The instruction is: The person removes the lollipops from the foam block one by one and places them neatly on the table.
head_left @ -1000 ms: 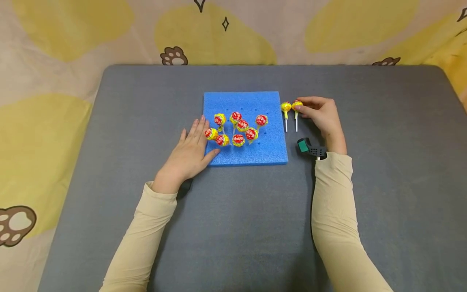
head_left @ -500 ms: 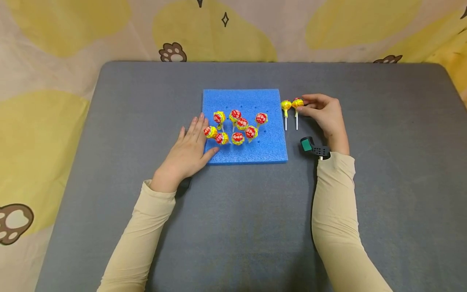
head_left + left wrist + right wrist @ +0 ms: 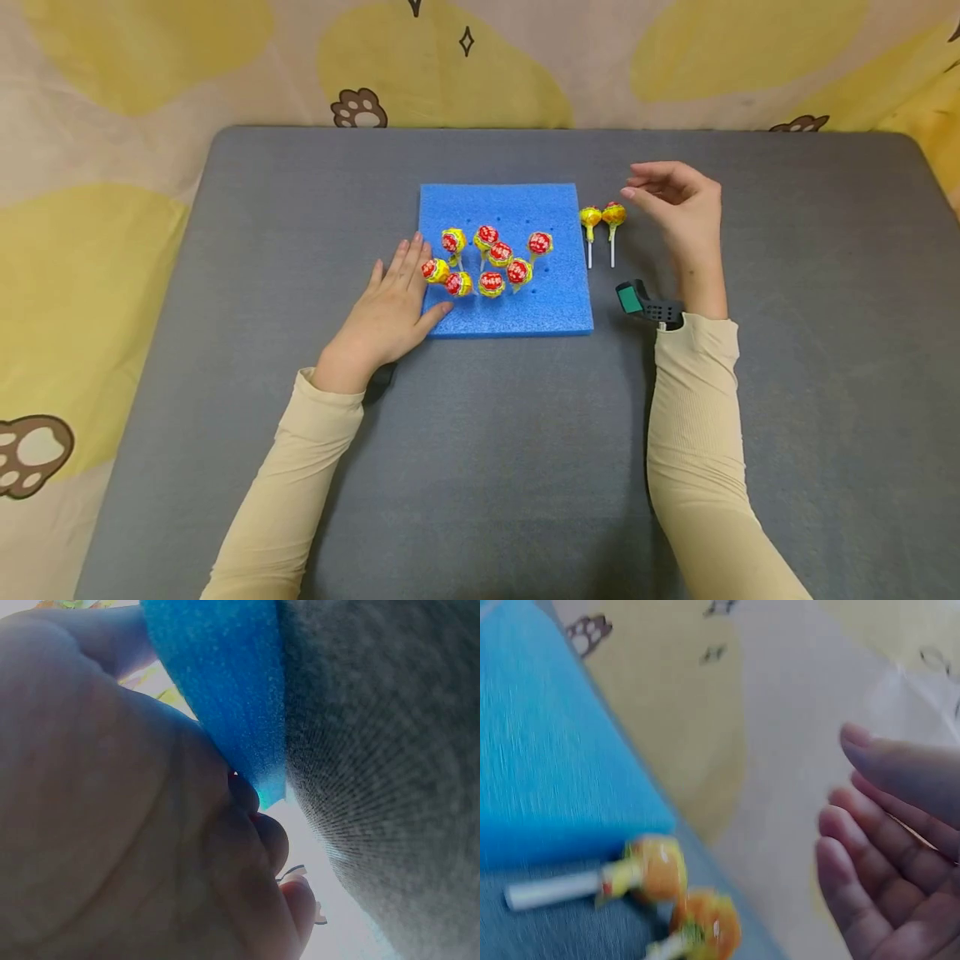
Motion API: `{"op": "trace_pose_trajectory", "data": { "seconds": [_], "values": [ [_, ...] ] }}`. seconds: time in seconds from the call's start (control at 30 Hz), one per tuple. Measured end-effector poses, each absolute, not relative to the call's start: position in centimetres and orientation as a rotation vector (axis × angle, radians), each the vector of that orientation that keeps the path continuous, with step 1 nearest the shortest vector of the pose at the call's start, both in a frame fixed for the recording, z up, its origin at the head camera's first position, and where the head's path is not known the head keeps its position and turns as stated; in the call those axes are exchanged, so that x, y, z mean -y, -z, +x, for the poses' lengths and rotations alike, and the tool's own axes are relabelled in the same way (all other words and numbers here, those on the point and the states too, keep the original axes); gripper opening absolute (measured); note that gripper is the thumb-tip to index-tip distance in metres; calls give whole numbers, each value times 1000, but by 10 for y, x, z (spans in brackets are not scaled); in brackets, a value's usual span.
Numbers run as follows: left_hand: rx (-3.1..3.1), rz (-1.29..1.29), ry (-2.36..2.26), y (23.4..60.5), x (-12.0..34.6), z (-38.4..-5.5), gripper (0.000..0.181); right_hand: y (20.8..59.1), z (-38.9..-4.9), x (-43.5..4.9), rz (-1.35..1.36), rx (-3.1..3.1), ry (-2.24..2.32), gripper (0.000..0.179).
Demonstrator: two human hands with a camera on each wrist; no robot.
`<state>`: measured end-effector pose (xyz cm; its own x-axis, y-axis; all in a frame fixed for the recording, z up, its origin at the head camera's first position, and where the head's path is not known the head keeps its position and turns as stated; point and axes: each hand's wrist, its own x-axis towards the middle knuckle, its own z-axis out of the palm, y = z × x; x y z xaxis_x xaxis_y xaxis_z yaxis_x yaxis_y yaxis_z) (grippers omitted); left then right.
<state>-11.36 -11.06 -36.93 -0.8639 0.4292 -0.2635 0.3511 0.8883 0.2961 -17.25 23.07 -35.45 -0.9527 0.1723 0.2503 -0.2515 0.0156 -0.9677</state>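
Round lollipops [image 3: 491, 284] in grainy foam slab [image 3: 555, 312]; left hand [image 3: 386, 310] touching.

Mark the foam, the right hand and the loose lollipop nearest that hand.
Foam [image 3: 558, 308]: head view, bare top near its front right corner.
Right hand [image 3: 687, 208]: head view, middle of the hand.
Lollipop [image 3: 614, 213]: head view, its wrapped candy end.

Ten lollipops [image 3: 491, 284], one blue foam block [image 3: 558, 304], one table [image 3: 495, 467]

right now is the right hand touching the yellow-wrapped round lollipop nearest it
Apart. The right wrist view shows a gap, with pale patterned cloth behind it, between the right hand and the yellow-wrapped round lollipop.
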Motion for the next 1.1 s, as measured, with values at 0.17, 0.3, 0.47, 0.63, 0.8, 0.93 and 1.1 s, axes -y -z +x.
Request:
{"op": "trace_pose_trajectory", "data": {
  "seconds": [0.17, 0.3, 0.47, 0.63, 0.8, 0.93, 1.1],
  "values": [
    [-2730, 576, -334, 368, 111, -113, 83, 345, -170, -218, 249, 2107, -2102, 23],
    [-2728, 570, -330, 369, 110, -114, 83, 347, -171, -214, 305, 2188, -2092, 22],
    [-2728, 569, -335, 369, 110, -114, 83, 348, -169, -210, 354, 2319, -2032, 21],
    [-2728, 565, -336, 369, 110, -114, 83, 348, -167, -203, 429, 2341, -2095, 22],
    [-2739, 574, -338, 368, 111, -114, 83, 349, -168, -197, 544, 2389, -2152, 23],
    [-2747, 582, -335, 367, 112, -114, 83, 352, -169, -193, 608, 2451, -2174, 25],
    [-2734, 571, -333, 367, 110, -113, 84, 358, -167, -191, 682, 2512, -2141, 28]
  ]
}}
